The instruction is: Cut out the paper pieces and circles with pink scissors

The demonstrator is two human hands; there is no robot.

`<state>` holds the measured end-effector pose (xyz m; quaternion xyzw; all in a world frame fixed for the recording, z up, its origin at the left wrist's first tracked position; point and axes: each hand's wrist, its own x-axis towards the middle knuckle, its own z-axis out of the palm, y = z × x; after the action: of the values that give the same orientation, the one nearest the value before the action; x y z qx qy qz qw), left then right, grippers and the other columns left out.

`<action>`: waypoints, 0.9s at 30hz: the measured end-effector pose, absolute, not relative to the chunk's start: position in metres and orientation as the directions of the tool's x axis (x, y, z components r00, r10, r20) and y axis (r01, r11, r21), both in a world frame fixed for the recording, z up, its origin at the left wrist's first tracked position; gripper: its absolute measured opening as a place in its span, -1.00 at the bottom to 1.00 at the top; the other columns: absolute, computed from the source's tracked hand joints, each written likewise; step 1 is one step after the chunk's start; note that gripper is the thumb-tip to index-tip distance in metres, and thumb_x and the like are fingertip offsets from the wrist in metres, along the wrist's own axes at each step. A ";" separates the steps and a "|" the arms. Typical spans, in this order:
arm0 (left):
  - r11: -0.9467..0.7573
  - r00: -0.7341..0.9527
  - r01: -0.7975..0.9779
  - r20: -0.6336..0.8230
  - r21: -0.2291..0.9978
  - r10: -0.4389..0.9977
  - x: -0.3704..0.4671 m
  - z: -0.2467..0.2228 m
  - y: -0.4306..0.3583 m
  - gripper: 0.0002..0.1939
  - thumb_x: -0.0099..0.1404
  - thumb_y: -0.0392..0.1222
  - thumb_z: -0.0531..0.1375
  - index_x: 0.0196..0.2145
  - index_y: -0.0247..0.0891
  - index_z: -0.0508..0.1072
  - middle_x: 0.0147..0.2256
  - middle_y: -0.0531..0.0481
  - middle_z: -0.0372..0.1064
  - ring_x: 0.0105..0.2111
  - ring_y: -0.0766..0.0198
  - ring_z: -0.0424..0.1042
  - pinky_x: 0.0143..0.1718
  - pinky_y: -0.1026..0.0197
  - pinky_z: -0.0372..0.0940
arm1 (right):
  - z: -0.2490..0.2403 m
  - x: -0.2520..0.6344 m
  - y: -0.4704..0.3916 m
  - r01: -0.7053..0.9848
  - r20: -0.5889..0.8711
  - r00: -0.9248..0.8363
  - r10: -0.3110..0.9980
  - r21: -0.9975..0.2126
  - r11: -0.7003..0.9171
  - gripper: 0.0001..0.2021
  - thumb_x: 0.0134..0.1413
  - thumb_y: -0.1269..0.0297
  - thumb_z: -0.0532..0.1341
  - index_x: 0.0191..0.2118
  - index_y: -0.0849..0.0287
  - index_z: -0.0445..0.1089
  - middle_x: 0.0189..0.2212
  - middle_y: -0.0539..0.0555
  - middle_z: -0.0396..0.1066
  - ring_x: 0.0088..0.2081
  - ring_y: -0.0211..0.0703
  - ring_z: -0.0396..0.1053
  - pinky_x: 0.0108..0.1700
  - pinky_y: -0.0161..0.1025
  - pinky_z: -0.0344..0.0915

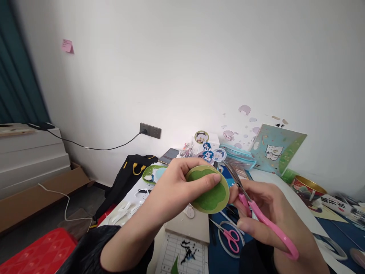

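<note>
My left hand pinches a round green paper cutout with a paler rim, thumb across its face and fingers behind. Pink-handled scissors sit in my right hand, its fingers in and around the loops. Their metal blades point up and away, just right of the cutout, and look nearly closed. Below my hands lies a second, smaller pair of pink scissors inside a clear ring. A pale board and a gridded sheet with black scraps and a green snippet are beneath the cutout.
White paper scraps lie left of my forearm. Behind stand cartoon stickers, a clear blue pouch and an upright picture card. A round tin is at right. A black bag and red stool are left.
</note>
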<state>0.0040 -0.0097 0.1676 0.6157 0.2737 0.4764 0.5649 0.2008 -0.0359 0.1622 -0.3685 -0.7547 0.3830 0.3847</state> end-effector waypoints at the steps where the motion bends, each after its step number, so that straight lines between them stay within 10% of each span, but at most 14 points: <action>1: -0.214 0.393 -0.201 0.279 0.956 0.876 0.004 0.167 -0.010 -0.78 0.16 -0.11 0.28 -0.49 -0.33 0.46 -0.55 0.06 0.36 -0.53 0.39 0.31 -0.52 0.39 0.22 | 0.162 0.200 -0.036 0.244 0.302 -0.437 0.848 -0.867 0.434 -0.81 -0.20 0.31 0.31 -0.45 0.10 0.25 -0.60 -0.14 0.06 -0.56 -0.28 -0.02 -0.53 -0.31 -0.04; 27: -0.183 0.418 -0.102 0.209 0.978 0.884 0.000 0.167 -0.012 -0.79 0.11 -0.11 0.30 -0.49 -0.33 0.48 -0.55 0.00 0.44 -0.54 0.33 0.37 -0.53 0.35 0.24 | 0.166 0.200 -0.034 0.482 0.244 -0.518 0.820 -0.708 0.516 -0.73 -0.05 0.34 0.18 -0.58 0.11 0.03 -0.65 -0.14 -0.04 -0.57 -0.30 -0.06 -0.55 -0.30 -0.08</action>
<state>0.0004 -0.0115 0.1672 0.6298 0.3103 0.4413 0.5588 0.2001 -0.0345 0.1660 -0.3964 -0.8211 0.2916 0.2893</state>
